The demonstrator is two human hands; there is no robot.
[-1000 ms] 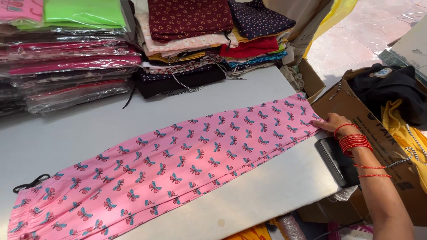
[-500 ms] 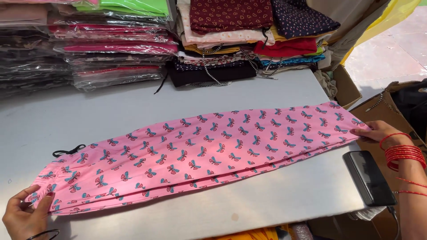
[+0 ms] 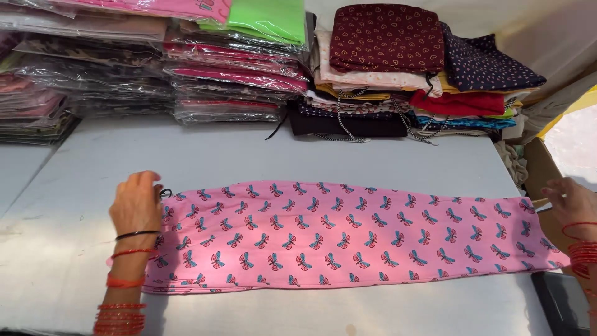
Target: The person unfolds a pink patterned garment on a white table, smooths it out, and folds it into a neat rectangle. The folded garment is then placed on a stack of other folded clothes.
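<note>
Left grip moved up onto pink garment's end; right grip opposite.

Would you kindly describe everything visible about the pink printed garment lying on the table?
The pink garment is a long, folded piece of soft-looking fabric printed all over with small blue-and-red butterflies. It lies flat across the grey table, running left to right. A dark drawstring shows at its left end, where the left hand rests on it; the right hand is at its right end.
</note>
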